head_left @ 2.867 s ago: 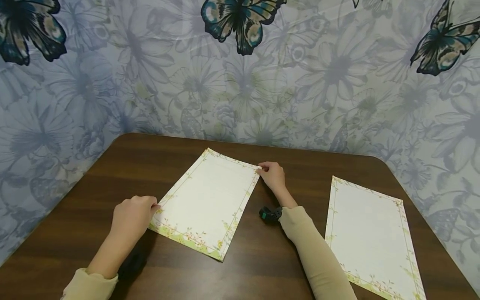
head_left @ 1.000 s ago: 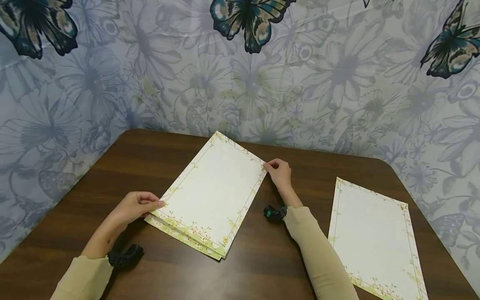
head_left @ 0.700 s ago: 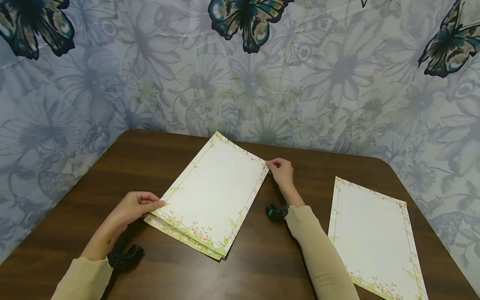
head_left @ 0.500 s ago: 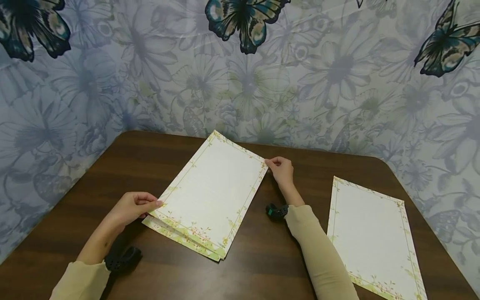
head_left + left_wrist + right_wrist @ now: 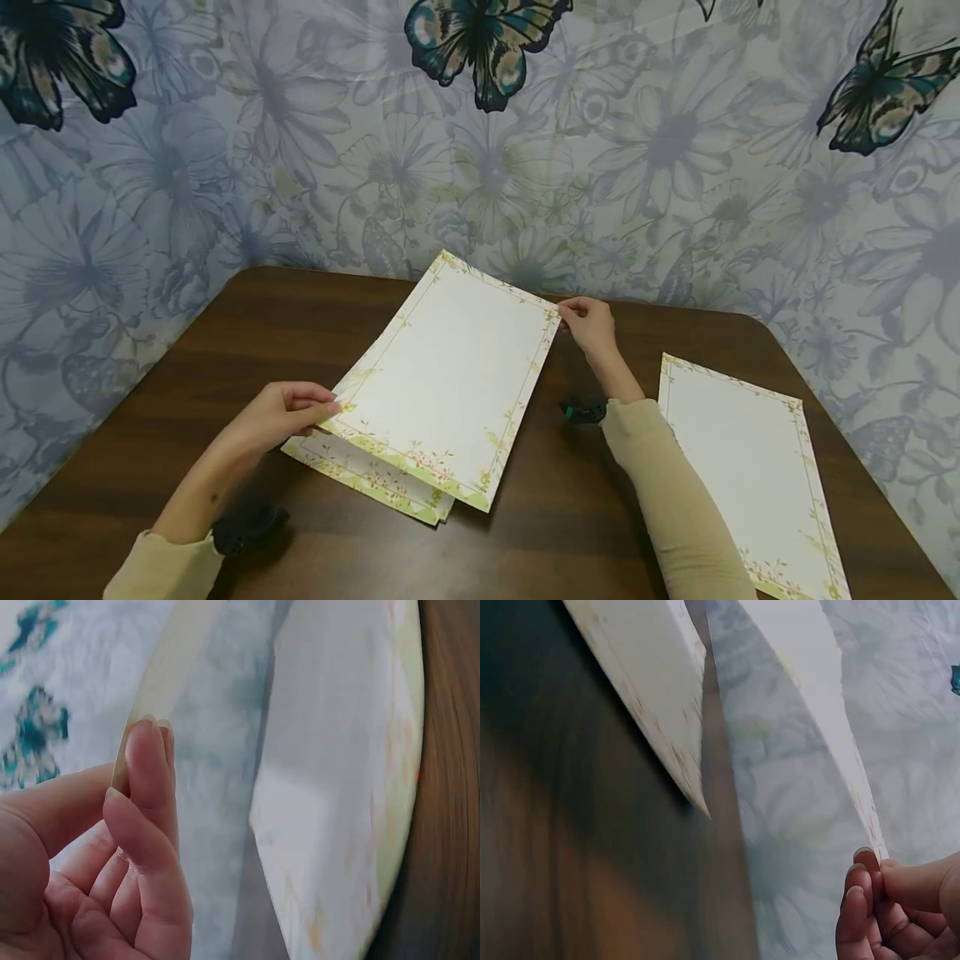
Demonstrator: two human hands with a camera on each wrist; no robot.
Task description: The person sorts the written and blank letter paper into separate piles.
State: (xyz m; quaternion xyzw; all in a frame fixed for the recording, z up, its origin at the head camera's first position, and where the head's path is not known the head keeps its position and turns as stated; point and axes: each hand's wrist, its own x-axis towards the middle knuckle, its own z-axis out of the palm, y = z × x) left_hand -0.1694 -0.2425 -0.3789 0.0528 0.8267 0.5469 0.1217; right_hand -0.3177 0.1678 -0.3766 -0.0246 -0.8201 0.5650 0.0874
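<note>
A white sheet of paper (image 5: 457, 375) with a green and orange floral border is lifted above a pile of matching sheets (image 5: 360, 477). My left hand (image 5: 270, 419) pinches its near left edge between thumb and fingers. At the far right corner my right hand (image 5: 591, 327) pinches the same sheet. In the left wrist view the held sheet (image 5: 169, 664) rises from the fingertips, with the pile (image 5: 330, 750) lying apart below. The right wrist view shows the sheet (image 5: 821, 697) tapering to the pinched corner. The raised sheet covers most of the pile.
Another bordered sheet (image 5: 738, 467) lies on the right side of the brown wooden table (image 5: 525, 542), partly behind my right sleeve (image 5: 675, 492). Black wrist devices sit at both wrists. A floral wall cloth (image 5: 337, 167) with butterflies hangs behind the table's far edge.
The top sheet has come up off the pile and moved rightward, with both hands pinching it. More of the pile's near edge shows. The sheet on the right stays in place.
</note>
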